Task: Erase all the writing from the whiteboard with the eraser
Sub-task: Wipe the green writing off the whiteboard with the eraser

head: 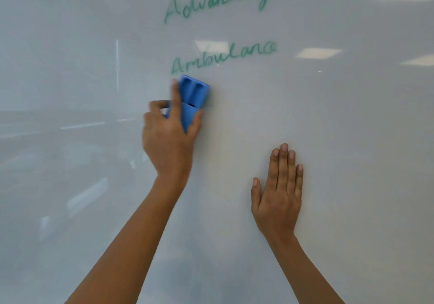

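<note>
A glossy whiteboard (340, 120) fills the head view. Two green handwritten words stand on it: "Advantage" (220, 1) near the top and "Ambulance" (223, 56) below it. My left hand (170, 134) grips a blue eraser (193, 94) and holds it against the board, just under the first letter of "Ambulance". Lower and to the right, my right hand (279, 193) lies flat on the board with its fingers straight and pointing up. The board under "Ambulance" carries no writing.
Ceiling lights (319, 52) and room shapes reflect in the board's surface. A thin vertical reflection line (117, 62) runs left of the words. No board edge or tray is in view.
</note>
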